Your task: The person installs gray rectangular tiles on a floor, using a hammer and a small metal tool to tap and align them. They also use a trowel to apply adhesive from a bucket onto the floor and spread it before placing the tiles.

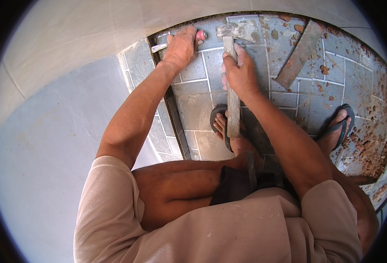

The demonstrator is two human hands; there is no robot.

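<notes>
My left hand (182,48) is closed around a chisel with a red handle end (201,35). The chisel lies almost flat, and a pale, narrow piece, seemingly its blade (159,47), comes out on the left side of the fist, at the dark edge of the tiled step. In my right hand (241,72) is a hammer, gripped by its worn wooden handle (233,105). Its dusty grey head (239,32) is just right of the chisel's red end, apart from it. The handle's lower end hangs over my sandalled left foot (228,127).
Grey tiles with pale joints (285,52) cover the floor. A dirty flat strip (299,55) lies slanted at the right. Reddish-brown rubble (369,151) is scattered farther right, near my other sandalled foot (338,122). A pale wall (92,39) curves round the far and left sides.
</notes>
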